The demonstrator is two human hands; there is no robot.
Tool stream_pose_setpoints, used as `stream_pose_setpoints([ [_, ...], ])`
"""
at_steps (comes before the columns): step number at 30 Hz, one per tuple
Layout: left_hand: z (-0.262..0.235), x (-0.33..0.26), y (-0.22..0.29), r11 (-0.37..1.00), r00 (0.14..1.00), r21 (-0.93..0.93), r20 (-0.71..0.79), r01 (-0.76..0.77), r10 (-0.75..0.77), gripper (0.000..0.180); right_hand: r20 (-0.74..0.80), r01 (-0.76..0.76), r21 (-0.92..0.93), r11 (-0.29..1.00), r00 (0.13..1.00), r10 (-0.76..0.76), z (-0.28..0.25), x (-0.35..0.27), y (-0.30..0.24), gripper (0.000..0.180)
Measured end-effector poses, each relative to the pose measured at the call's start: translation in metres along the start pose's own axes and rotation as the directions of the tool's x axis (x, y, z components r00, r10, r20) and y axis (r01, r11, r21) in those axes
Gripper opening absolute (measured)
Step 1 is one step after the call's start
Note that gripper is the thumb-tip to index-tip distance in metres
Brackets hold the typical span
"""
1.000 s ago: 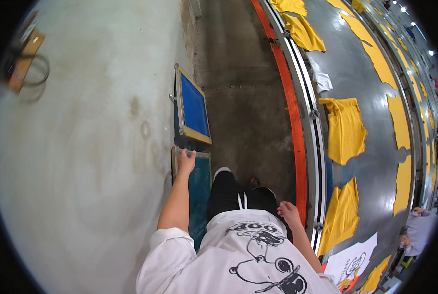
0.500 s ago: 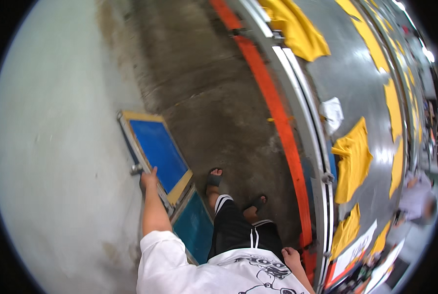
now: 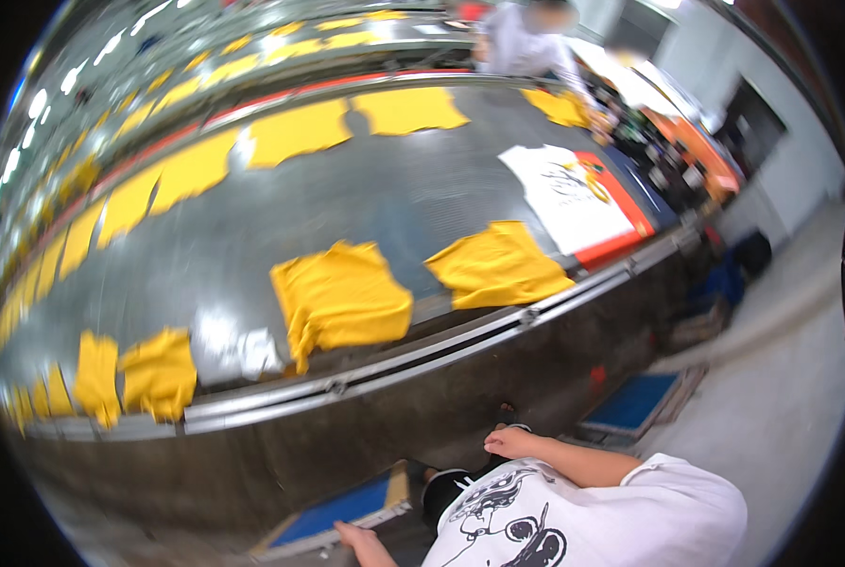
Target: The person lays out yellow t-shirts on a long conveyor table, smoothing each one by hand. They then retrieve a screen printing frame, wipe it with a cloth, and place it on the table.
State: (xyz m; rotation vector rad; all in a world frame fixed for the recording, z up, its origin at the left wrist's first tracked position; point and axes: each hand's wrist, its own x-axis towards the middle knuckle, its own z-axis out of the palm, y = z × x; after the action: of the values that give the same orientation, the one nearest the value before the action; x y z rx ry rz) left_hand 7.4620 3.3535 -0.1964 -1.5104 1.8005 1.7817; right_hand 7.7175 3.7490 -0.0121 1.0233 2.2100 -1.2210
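Observation:
My left hand (image 3: 352,535) is at the lower edge of the view, closed on the rim of a screen-printing frame (image 3: 339,510) with a blue mesh and a pale border. The frame is tilted at my left, low down beside the long table. My right hand (image 3: 508,441) hangs in front of my body with its fingers curled in, and nothing shows in it. Motion blurs the picture somewhat.
A long grey table (image 3: 422,189) runs across ahead, bordered by a metal rail (image 3: 422,350). Yellow fabric pieces (image 3: 347,295) and a white printed shirt (image 3: 569,198) lie on it. Across it a person (image 3: 526,42) reaches toward yellow cloth. Another blue-meshed frame (image 3: 630,404) lies low at right.
My view has swung right, from the wall and floor to the table. My left hand stays on the blue frame, which has come away from the wall. My right hand remains near my body.

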Motion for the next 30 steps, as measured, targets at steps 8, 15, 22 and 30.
stream_pose_setpoints([
  [8,0.095,-0.144,-0.040,0.886,0.861,0.464,0.447,0.010,-0.244,0.061,0.135,-0.380,0.726,0.572,0.896,0.424,-0.007,-0.026,0.155,0.075],
  [15,0.191,-0.390,-0.165,0.768,0.604,0.613,0.544,0.188,-0.582,0.057,0.101,-0.044,0.992,-0.118,0.840,0.533,-0.104,-0.064,0.228,0.085],
  [22,0.235,-0.593,-0.310,0.613,0.422,0.780,0.516,0.127,-0.745,0.055,-0.202,0.428,0.904,-0.009,0.446,0.872,-0.220,-0.151,0.371,0.034],
  [30,0.294,-0.733,-0.433,0.014,0.188,0.796,0.160,-0.605,-0.969,0.048,-0.446,0.398,0.794,0.459,-0.131,0.885,-0.377,-0.254,0.492,0.041],
])
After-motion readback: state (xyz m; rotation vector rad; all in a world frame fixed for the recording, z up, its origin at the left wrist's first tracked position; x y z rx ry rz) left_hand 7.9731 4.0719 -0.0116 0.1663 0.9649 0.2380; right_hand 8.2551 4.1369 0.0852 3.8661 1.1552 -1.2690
